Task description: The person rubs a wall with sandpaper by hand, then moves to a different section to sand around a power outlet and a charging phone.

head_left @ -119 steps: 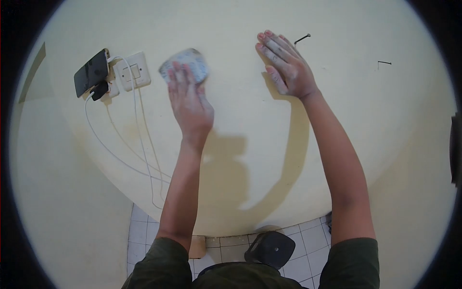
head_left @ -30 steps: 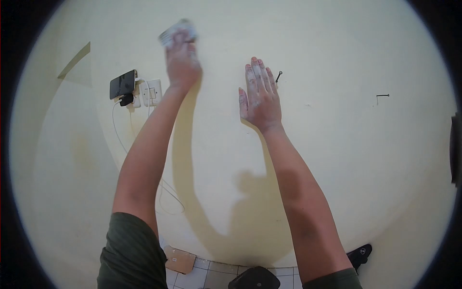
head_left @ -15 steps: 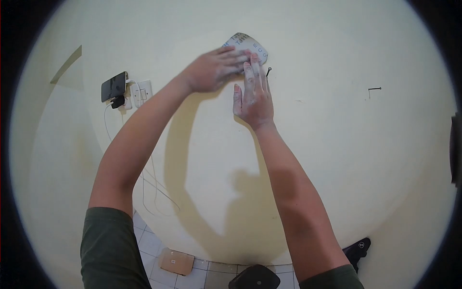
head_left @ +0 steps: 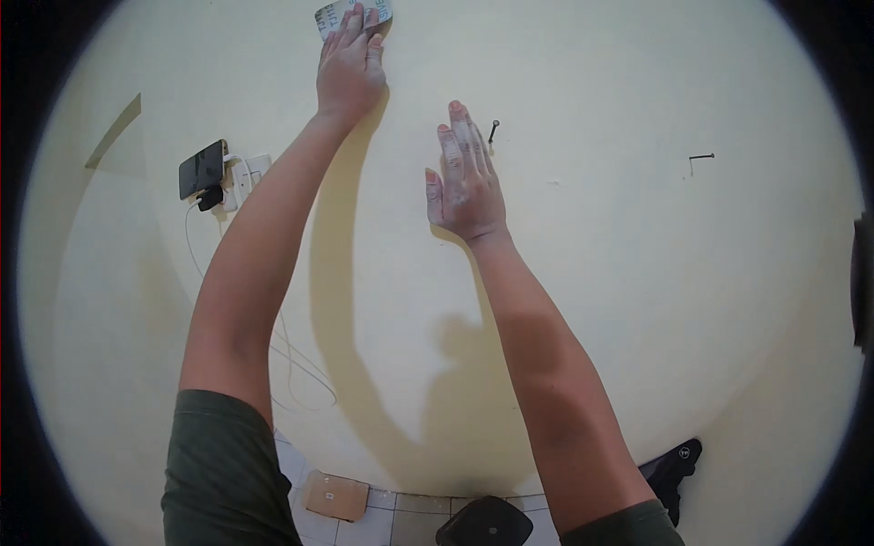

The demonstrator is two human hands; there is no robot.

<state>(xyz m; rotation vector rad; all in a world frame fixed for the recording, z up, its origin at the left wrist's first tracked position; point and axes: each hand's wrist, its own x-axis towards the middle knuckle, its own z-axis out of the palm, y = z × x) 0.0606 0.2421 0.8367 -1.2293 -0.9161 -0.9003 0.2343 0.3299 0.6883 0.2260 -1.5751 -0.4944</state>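
Cream wall (head_left: 619, 273), with left hand (head_left: 351, 80) holding a printed sheet (head_left: 326, 20) against it, right hand (head_left: 469, 187) flat, fingers outstretched, thumb apart, beside a nail (head_left: 493, 132).

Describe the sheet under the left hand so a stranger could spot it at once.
Start with the pale wall and find the left hand, the higher of the two. Under its fingers, at the picture's top edge, is a pale sheet. Printed lettering sets it apart from the dark phone and the white switch plate, both lower and further left.
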